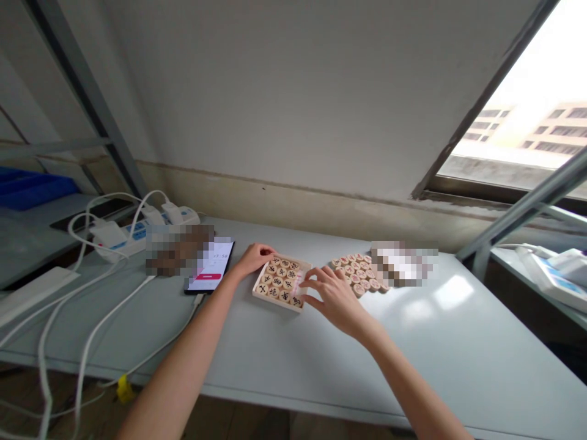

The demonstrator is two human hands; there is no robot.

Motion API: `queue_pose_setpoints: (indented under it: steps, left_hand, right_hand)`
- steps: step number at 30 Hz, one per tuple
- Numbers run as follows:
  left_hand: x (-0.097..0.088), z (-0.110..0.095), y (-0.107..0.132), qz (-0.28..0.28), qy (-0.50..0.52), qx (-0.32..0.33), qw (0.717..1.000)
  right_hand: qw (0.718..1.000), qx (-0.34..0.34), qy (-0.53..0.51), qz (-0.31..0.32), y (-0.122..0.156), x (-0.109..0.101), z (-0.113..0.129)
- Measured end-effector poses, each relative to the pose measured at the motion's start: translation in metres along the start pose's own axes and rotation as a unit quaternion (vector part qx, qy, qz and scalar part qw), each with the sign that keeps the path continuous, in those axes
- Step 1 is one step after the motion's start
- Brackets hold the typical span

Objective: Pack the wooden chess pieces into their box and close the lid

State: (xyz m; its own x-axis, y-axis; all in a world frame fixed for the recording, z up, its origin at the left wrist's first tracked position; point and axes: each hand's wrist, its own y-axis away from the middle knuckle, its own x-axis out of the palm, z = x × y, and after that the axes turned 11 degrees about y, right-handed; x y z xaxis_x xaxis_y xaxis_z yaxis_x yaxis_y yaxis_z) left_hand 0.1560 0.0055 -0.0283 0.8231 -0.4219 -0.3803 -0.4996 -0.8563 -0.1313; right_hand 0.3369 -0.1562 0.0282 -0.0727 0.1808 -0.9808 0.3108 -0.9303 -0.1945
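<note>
Where the wooden xiangqi tray (275,304) is placed: frame centre, on the grey table (440,348).
Left hand (254,260): curled over the tray's edge, grip unclear.
Right hand (332,299): open, laid on the tray's right edge.

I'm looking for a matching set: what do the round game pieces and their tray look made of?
The round xiangqi pieces look like pale wood, probably with a matte or lightly sealed finish, given their warm tone and soft sheen. Their dark characters may be carved or inked; I cannot tell which. The tray looks like similar light wood with a smooth, plain finish, though grain is too fine to confirm.
</note>
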Motion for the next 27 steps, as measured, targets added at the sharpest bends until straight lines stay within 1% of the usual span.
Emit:
queue_pose_setpoints:
  steps: [2,5,9,13,16,18,20,22,24,27]
  left_hand:
    - [0.000,0.000,0.001,-0.001,0.001,0.006,1.000]
    - [0.000,0.002,0.000,0.001,0.005,0.008,1.000]
    - [-0.001,0.004,-0.002,0.001,-0.002,0.007,1.000]
    - [-0.001,0.005,-0.002,0.007,0.001,0.010,1.000]
    - [-0.001,0.005,-0.002,0.003,0.001,0.008,1.000]
    - [-0.001,0.006,-0.002,-0.002,0.005,0.005,1.000]
    - [-0.001,0.008,-0.004,-0.004,0.010,0.002,1.000]
    - [-0.001,0.010,-0.005,-0.004,0.014,-0.001,1.000]
    - [-0.001,0.011,-0.005,-0.003,0.015,-0.002,1.000]
    - [-0.001,0.010,-0.004,-0.003,0.016,-0.002,1.000]
  right_hand:
    - [1.000,-0.010,0.017,0.022,-0.012,0.004,0.010]
    - [0.999,-0.025,0.001,0.046,-0.019,0.009,0.011]
    - [0.999,-0.012,-0.033,0.039,-0.017,0.013,0.007]
    - [0.995,0.014,-0.094,0.033,-0.016,0.013,0.001]
    - [0.989,0.057,-0.140,0.009,-0.010,0.009,-0.013]
    - [0.986,0.092,-0.141,-0.005,-0.001,0.006,-0.028]
    - [0.986,0.126,-0.111,-0.008,0.010,0.007,-0.044]
    - [0.987,0.146,-0.071,-0.004,0.021,0.010,-0.059]
    - [0.988,0.154,-0.026,-0.011,0.029,0.014,-0.071]
    - [0.986,0.160,0.042,-0.039,0.034,0.019,-0.082]
